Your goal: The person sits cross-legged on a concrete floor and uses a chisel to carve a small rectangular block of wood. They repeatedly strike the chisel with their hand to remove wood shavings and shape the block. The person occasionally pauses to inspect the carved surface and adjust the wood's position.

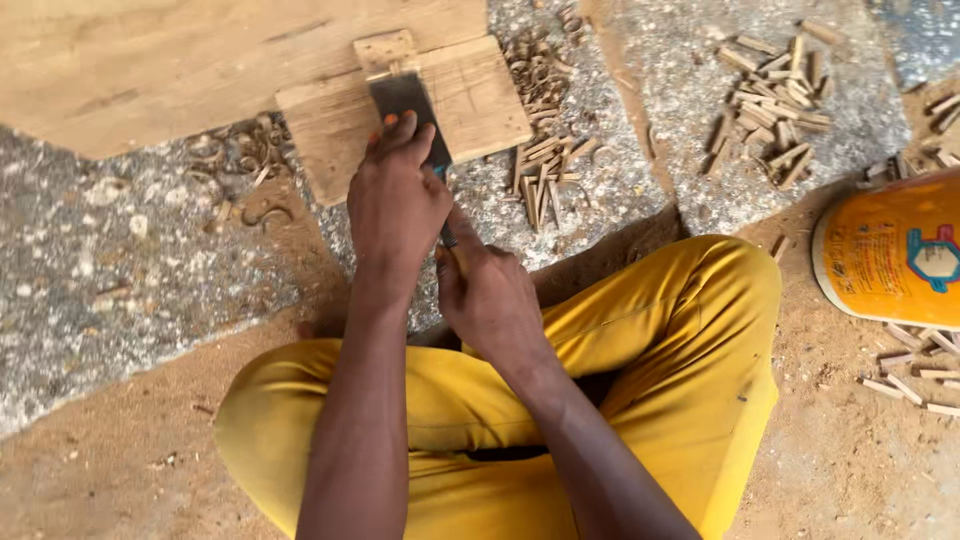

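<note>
A flat dark metal blade (402,100) lies on a small wooden board (480,100), its far edge against a small wooden block (385,50). My left hand (395,205) presses down on the blade's near part, fingers spread over it. My right hand (485,290) sits just behind it, shut on the tool's handle, which is mostly hidden under both hands. I sit cross-legged in yellow trousers (650,330) on the ground.
A large wooden plank (150,60) lies at the far left. Curled wood shavings (240,150) and short cut sticks (545,170) surround the board, with another stick pile (775,100) to the right. A yellow bucket (890,250) stands at right, more sticks (915,375) beside it.
</note>
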